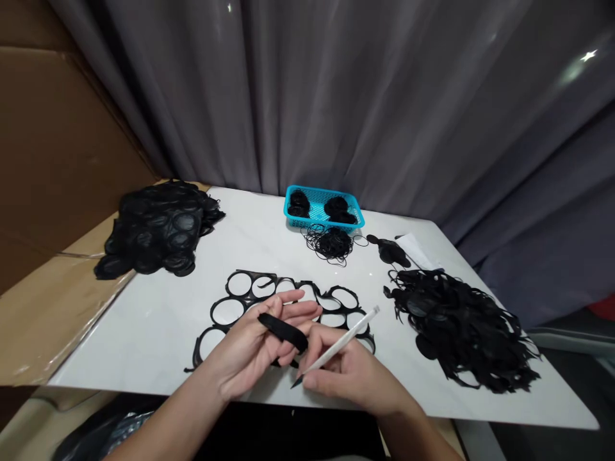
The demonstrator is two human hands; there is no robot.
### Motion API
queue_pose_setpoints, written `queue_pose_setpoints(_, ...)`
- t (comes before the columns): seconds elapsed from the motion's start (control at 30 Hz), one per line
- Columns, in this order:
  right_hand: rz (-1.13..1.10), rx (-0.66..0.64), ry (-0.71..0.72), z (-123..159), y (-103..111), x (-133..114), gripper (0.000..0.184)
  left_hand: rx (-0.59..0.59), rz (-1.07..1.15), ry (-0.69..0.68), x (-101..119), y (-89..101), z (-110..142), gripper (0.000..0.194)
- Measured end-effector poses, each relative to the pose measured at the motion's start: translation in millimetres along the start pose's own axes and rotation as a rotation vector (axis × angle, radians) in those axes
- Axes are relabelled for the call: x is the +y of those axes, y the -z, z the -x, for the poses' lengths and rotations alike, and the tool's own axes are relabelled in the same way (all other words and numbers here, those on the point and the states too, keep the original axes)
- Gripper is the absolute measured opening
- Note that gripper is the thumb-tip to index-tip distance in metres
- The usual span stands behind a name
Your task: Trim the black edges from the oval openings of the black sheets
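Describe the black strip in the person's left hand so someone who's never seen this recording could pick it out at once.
On the white marble-patterned table, find the black sheet with round cut-out holes near the front edge. Above it, the person's left hand holds a narrow black strip across its fingers. Unlike the holed sheet and the tangled black heap to the right, it is a single slim band, raised off the table.

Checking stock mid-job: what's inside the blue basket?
The blue perforated basket holds two clumps of black pieces, one at each end, with its perforated floor showing between them. What lies beneath the clumps is covered.
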State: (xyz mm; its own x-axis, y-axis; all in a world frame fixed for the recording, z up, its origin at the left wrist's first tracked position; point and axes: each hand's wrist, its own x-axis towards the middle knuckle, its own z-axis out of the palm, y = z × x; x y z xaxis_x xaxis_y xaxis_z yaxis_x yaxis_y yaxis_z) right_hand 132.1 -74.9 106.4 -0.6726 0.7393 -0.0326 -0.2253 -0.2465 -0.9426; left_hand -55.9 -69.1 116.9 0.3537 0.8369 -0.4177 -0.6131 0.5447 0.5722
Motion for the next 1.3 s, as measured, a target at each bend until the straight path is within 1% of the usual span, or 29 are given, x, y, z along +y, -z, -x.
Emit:
queue_pose_setpoints(0.07, 0.039, -0.014, 0.054, -0.1, -6.6, -7.7, 0.024, -0.052, 0.013, -0.004, 4.2, -1.5, 5.1, 0.030)
queue_pose_setpoints(0.17, 0.106, -0.022, 0.085, 1.2, -14.5, -15.5, 0.021, -0.124, 0.018, -0.024, 7.1, -0.6, 9.7, 0.032)
queue_pose_setpoints(0.3, 0.114, -0.024, 0.103, 4.5, -18.5, -15.8, 0.021, -0.160, -0.037, -0.027, 8.5, 2.4, 12.1, 0.035)
queue_pose_setpoints(0.37, 0.012, -0.061, 0.071, 4.8, -18.2, -15.4, 0.023, -0.149, -0.102, -0.043, 7.6, 4.7, 10.9, 0.034)
queue_pose_setpoints(0.43, -0.185, -0.118, 0.033, 1.6, -16.4, -17.7, 0.028, -0.138, -0.222, -0.066, 5.1, 7.6, 7.5, 0.030)
queue_pose_setpoints(0.47, -0.300, -0.120, 0.017, -1.8, -14.8, -20.0, 0.030, -0.152, -0.294, -0.061, 3.4, 9.0, 5.1, 0.030)
queue_pose_setpoints(0.5, -0.409, -0.102, -0.001, -6.3, -12.7, -22.7, 0.031, -0.181, -0.358, -0.040, 1.7, 10.3, 2.4, 0.032)
queue_pose_setpoints(0.57, -0.572, -0.022, -0.042, -17.1, -7.2, -28.2, 0.029, -0.254, -0.419, 0.040, -1.0, 12.1, -2.8, 0.039)
queue_pose_setpoints(0.6, -0.623, 0.013, -0.063, -22.5, -4.2, -30.3, 0.026, -0.282, -0.415, 0.077, -1.7, 12.8, -5.0, 0.041)
queue_pose_setpoints(0.67, -0.688, 0.042, -0.089, -31.1, 1.4, -32.2, 0.023, -0.298, -0.374, 0.111, -1.6, 14.2, -8.4, 0.042)
queue_pose_setpoints(0.77, -0.724, 0.058, -0.091, -35.6, 7.6, -30.6, 0.020, -0.298, -0.326, 0.109, 0.1, 16.7, -11.3, 0.038)
queue_pose_setpoints(0.87, -0.739, 0.062, -0.092, -33.5, 12.4, -27.1, 0.017, -0.292, -0.300, 0.110, 0.3, 18.2, -12.9, 0.034)
queue_pose_setpoints(1.1, -0.726, 0.037, -0.109, -30.2, 19.7, -23.6, 0.017, -0.301, -0.272, 0.131, -2.8, 13.8, -15.2, 0.023)
queue_pose_setpoints(1.2, -0.708, 0.041, -0.096, -30.3, 18.5, -26.1, 0.018, -0.278, -0.280, 0.135, -2.4, 11.9, -15.1, 0.026)
queue_pose_setpoints(1.3, -0.677, 0.052, -0.081, -30.1, 17.3, -28.0, 0.021, -0.245, -0.293, 0.144, -0.9, 10.3, -14.0, 0.036)
